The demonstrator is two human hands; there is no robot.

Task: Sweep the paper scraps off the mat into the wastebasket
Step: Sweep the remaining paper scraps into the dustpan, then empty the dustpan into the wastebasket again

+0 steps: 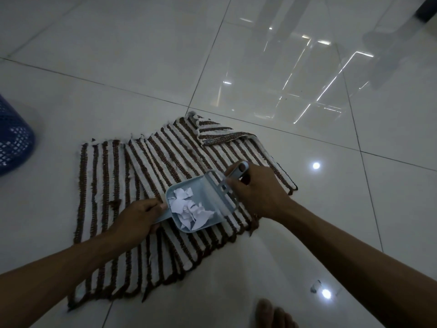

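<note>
A brown-and-white striped mat [104, 185] lies rumpled on the tiled floor, its far corner folded over. Over its middle sits a small light-blue dustpan [208, 185] holding a pile of white paper scraps [189, 209]. My left hand [139, 216] grips the dustpan's handle at its left side. My right hand [257, 192] is closed on the handle of a small light-blue brush [230, 185], held against the dustpan's right edge. The blue mesh wastebasket [14, 138] stands at the far left edge of view, apart from the mat.
One small paper scrap [315, 287] lies on the glossy white floor tiles [142, 55] right of the mat's near corner. My bare toes [272, 313] show at the bottom edge. A dark object [426, 10] sits at the top right corner.
</note>
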